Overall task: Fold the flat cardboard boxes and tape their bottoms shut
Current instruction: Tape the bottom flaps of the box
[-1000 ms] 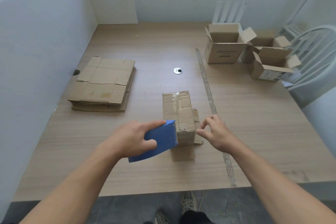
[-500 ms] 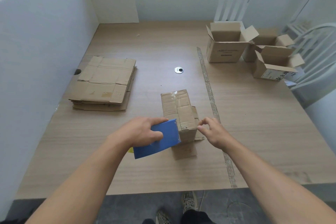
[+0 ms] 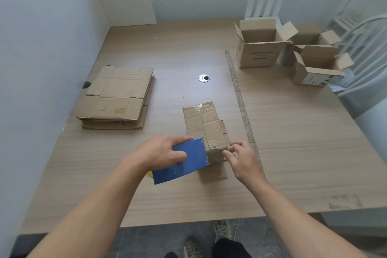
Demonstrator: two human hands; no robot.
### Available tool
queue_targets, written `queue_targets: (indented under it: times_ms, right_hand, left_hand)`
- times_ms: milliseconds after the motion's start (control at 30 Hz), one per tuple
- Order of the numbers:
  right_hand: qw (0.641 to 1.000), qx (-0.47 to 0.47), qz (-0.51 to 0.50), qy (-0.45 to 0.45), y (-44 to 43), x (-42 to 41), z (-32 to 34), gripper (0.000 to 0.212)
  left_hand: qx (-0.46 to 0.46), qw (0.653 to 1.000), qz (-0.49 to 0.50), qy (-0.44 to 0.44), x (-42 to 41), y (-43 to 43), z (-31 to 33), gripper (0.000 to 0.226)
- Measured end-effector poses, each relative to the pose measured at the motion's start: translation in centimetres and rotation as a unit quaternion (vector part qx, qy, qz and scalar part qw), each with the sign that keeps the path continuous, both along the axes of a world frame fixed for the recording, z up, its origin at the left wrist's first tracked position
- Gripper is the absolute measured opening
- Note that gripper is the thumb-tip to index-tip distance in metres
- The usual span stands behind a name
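A small folded cardboard box (image 3: pixel 204 125) stands on the wooden table (image 3: pixel 293 153) near the front, its taped bottom facing up. My left hand (image 3: pixel 161 151) grips a blue tape dispenser (image 3: pixel 184 159) whose front edge meets the box's near top edge. My right hand (image 3: pixel 244 161) is at the box's near right corner, fingers curled and fingertips touching the cardboard there. One loose flap lies flat on the table below the box.
A stack of flat cardboard boxes (image 3: pixel 117 96) lies at the left. Three erected open boxes (image 3: pixel 259 48) stand at the back right. A strip of tape (image 3: pixel 240 102) runs along the table. A white chair (image 3: pixel 364 58) stands at the right, partition walls at left and back.
The tape dispenser and my left hand have stayed at the box's near edge, shifting slightly. My right hand has moved in closer to the box's right corner.
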State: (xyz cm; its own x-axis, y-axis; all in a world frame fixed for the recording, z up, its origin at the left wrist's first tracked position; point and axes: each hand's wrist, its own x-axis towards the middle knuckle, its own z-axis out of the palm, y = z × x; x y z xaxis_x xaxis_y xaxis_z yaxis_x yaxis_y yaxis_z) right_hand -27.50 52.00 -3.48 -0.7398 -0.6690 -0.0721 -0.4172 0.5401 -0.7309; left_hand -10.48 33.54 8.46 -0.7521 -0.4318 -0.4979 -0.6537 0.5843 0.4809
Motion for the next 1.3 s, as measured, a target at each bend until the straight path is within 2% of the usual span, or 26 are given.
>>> queue_targets:
  times_ms: [233,367,467,533,600,667,800,900,967,1100,1300]
  right_hand:
    - [0.995,-0.045,-0.021,0.081,-0.1,-0.2,-1.2,0.007]
    - [0.989,-0.039,-0.028,0.137,-0.4,-0.6,-0.8,0.021]
    - [0.973,-0.041,0.057,0.221,-0.9,-1.2,-0.2,0.050]
    - [0.951,-0.036,0.155,0.266,-1.3,-1.7,0.0,0.057]
    - [0.927,-0.038,0.240,0.287,-1.6,-2.3,-0.4,0.051]
    - [0.921,-0.054,0.266,0.278,-1.9,-3.0,-0.6,0.033]
    - [0.906,-0.029,0.278,0.318,-2.1,-4.3,-1.5,0.030]
    - [0.892,-0.026,0.284,0.351,-1.9,-4.3,-2.1,0.065]
    - [0.883,-0.033,0.283,0.372,-1.8,-4.1,-2.3,0.072]
    - [0.877,-0.044,0.277,0.391,-1.6,-4.1,-3.0,0.073]
    - [0.889,-0.052,0.259,0.375,-1.8,-3.8,-3.2,0.058]
  left_hand:
    - [0.008,1.000,0.005,-0.005,-0.5,0.1,0.0,0.067]
    - [0.011,1.000,0.003,-0.003,-0.4,-0.1,-0.1,0.067]
    - [0.017,1.000,0.004,0.003,-0.3,-0.3,-0.1,0.066]
    - [0.019,1.000,0.000,0.004,-0.3,-0.2,-0.2,0.068]
    - [0.020,1.000,-0.006,0.005,-0.3,-0.1,-0.5,0.069]
    - [0.023,1.000,-0.007,0.013,-0.3,0.0,-0.7,0.069]
    - [0.025,0.999,-0.013,0.033,0.2,-0.3,-1.0,0.069]
    - [0.041,0.998,-0.014,0.041,1.0,-0.7,-1.0,0.069]
    - [0.043,0.998,-0.014,0.045,1.4,-0.9,-0.9,0.069]
    - [0.031,0.998,-0.037,0.032,2.1,-1.8,-0.2,0.065]
    - [0.016,0.999,-0.021,-0.018,5.7,-5.0,0.6,0.063]
